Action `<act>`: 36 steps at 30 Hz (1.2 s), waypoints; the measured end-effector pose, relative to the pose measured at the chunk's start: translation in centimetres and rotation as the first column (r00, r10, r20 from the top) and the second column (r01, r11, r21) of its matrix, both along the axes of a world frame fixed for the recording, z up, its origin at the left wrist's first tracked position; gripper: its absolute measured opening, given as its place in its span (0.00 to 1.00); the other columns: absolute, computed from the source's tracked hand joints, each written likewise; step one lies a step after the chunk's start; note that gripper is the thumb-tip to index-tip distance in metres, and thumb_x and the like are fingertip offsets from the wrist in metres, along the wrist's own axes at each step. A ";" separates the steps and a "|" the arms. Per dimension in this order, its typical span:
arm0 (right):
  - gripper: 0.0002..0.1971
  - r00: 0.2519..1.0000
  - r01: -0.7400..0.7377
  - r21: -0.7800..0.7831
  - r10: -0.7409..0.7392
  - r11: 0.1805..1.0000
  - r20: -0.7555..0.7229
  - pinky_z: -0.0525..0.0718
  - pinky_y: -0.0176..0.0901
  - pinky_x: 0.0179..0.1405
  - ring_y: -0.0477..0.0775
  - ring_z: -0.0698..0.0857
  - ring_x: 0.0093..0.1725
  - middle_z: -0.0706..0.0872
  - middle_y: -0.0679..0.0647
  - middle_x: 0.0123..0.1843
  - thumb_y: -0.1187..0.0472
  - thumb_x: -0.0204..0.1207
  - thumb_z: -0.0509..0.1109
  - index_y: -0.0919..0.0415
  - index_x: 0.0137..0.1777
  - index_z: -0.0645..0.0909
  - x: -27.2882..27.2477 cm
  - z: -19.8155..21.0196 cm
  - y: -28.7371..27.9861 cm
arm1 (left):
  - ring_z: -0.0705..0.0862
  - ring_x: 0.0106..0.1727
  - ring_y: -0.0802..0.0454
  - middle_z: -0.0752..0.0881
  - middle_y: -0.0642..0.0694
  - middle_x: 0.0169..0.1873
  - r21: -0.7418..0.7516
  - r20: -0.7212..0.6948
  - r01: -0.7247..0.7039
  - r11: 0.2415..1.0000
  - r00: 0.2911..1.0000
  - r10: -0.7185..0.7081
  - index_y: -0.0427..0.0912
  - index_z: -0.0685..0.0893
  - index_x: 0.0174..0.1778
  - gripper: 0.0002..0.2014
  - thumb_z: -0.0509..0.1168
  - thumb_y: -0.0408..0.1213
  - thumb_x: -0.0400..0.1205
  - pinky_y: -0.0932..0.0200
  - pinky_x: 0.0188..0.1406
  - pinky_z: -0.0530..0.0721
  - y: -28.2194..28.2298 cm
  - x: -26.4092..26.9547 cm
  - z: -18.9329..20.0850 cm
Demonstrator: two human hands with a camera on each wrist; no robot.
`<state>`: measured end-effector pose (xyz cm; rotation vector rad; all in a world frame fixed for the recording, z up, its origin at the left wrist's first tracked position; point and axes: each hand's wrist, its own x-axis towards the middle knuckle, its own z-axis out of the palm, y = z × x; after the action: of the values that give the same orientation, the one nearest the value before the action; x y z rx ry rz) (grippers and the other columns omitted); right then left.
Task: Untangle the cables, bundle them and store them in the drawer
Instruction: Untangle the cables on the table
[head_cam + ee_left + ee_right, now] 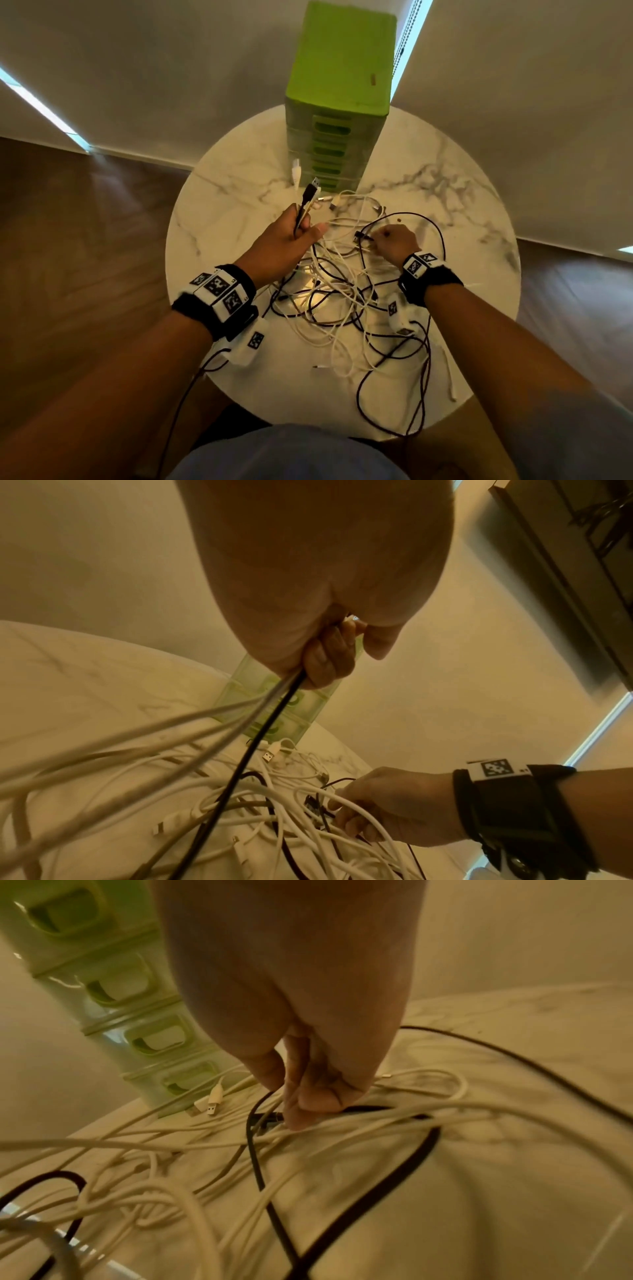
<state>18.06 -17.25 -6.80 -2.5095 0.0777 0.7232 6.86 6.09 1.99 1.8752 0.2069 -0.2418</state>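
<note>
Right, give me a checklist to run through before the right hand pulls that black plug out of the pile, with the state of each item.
1. Left hand grips the gathered cable ends, white and black: ok.
2. Right hand pinches the black plug: ok.
3. Black plug free of crossing cables: not ok; white cables run across it.
4. Tangled pile loosened: not ok, loops still overlap.
5. Green drawer unit has a drawer open: not ok, all look shut.
6. Cables clear of the table edge: not ok; a dark cable hangs over the near edge.

No readable text; wristbands (219, 287) bear coded squares.
</note>
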 end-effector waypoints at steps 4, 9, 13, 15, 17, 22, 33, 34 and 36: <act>0.18 0.999 0.018 -0.017 -0.019 1.000 -0.027 0.79 0.47 0.49 0.65 0.88 0.54 0.92 0.64 0.47 0.50 0.82 0.70 0.60 0.35 0.86 1.6 -0.9 1.1 | 0.70 0.31 0.57 0.70 0.59 0.28 0.019 -0.022 -0.023 1.000 0.999 0.023 0.53 0.69 0.42 0.15 0.67 0.56 0.84 0.52 0.41 0.75 -0.4 0.8 -1.1; 0.16 0.999 0.018 0.029 -0.016 0.999 -0.044 0.79 0.50 0.48 0.67 0.87 0.53 0.87 0.61 0.43 0.54 0.81 0.69 0.58 0.31 0.80 2.3 -0.7 1.3 | 0.68 0.30 0.60 0.68 0.54 0.30 0.005 -0.021 -0.021 1.000 1.000 0.021 0.49 0.69 0.43 0.13 0.67 0.46 0.88 0.62 0.36 0.73 -1.1 1.3 -1.4; 0.08 0.957 0.220 0.412 -0.278 0.884 0.086 0.88 0.52 0.46 0.61 0.89 0.45 0.91 0.59 0.47 0.50 0.81 0.61 0.54 0.48 0.75 2.6 1.5 1.2 | 0.69 0.30 0.59 0.69 0.55 0.29 0.005 -0.048 -0.031 0.999 0.998 0.031 0.49 0.70 0.43 0.13 0.67 0.47 0.87 0.55 0.40 0.73 -1.5 1.5 -1.8; 0.04 0.941 0.179 0.593 -0.313 0.785 0.130 0.85 0.42 0.35 0.54 0.90 0.37 0.92 0.61 0.43 0.57 0.87 0.62 0.55 0.50 0.73 2.8 3.7 1.8 | 0.69 0.30 0.58 0.69 0.58 0.28 -0.024 -0.043 -0.035 0.999 0.998 0.034 0.45 0.73 0.46 0.14 0.67 0.50 0.86 0.54 0.40 0.74 -1.9 1.6 -1.9; 0.04 0.937 0.117 0.660 -0.302 0.742 0.174 0.82 0.37 0.31 0.53 0.88 0.33 0.88 0.61 0.36 0.61 0.88 0.61 0.57 0.51 0.75 2.8 6.0 2.4 | 0.69 0.29 0.58 0.69 0.57 0.29 -0.014 -0.038 -0.029 0.999 0.999 0.029 0.45 0.73 0.46 0.13 0.67 0.48 0.87 0.54 0.40 0.73 -2.5 1.6 -1.6; 0.15 0.982 0.079 0.149 -0.103 0.986 0.159 0.88 0.49 0.49 0.64 0.92 0.46 0.93 0.61 0.43 0.52 0.79 0.62 0.62 0.49 0.86 2.7 4.7 0.5 | 0.68 0.28 0.59 0.69 0.53 0.31 -0.030 0.006 0.009 1.000 1.000 -0.009 0.42 0.74 0.49 0.15 0.67 0.49 0.86 0.55 0.37 0.72 -3.1 1.3 -0.6; 0.05 0.818 0.360 0.552 -0.539 0.752 0.201 0.82 0.51 0.37 0.61 0.86 0.33 0.86 0.61 0.36 0.61 0.88 0.60 0.62 0.54 0.73 -7.3 7.2 -3.5 | 0.66 0.29 0.56 0.66 0.51 0.30 -0.150 0.029 0.016 0.989 1.000 -0.012 0.47 0.69 0.47 0.12 0.65 0.44 0.88 0.57 0.33 0.69 -3.9 -0.8 0.7; 0.03 0.819 0.274 0.657 -0.528 0.702 0.223 0.84 0.51 0.35 0.59 0.85 0.32 0.84 0.60 0.34 0.63 0.89 0.59 0.61 0.54 0.72 -8.3 8.6 -2.9 | 0.67 0.30 0.56 0.67 0.51 0.31 -0.168 0.031 0.020 0.986 0.999 -0.015 0.48 0.69 0.46 0.12 0.66 0.45 0.88 0.57 0.35 0.70 -4.2 -0.9 0.8; 0.02 0.855 0.096 0.743 -0.437 0.663 0.280 0.89 0.53 0.39 0.61 0.84 0.34 0.82 0.60 0.34 0.63 0.90 0.59 0.60 0.56 0.72 -10.1 10.9 -1.6 | 0.69 0.33 0.56 0.68 0.51 0.34 -0.218 0.020 0.024 0.976 1.000 -0.021 0.51 0.71 0.47 0.11 0.66 0.48 0.88 0.55 0.39 0.71 -4.8 -1.4 1.1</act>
<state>7.96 -18.90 4.14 -1.7738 0.0105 0.0015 5.50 1.33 3.07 1.6611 0.1412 -0.2536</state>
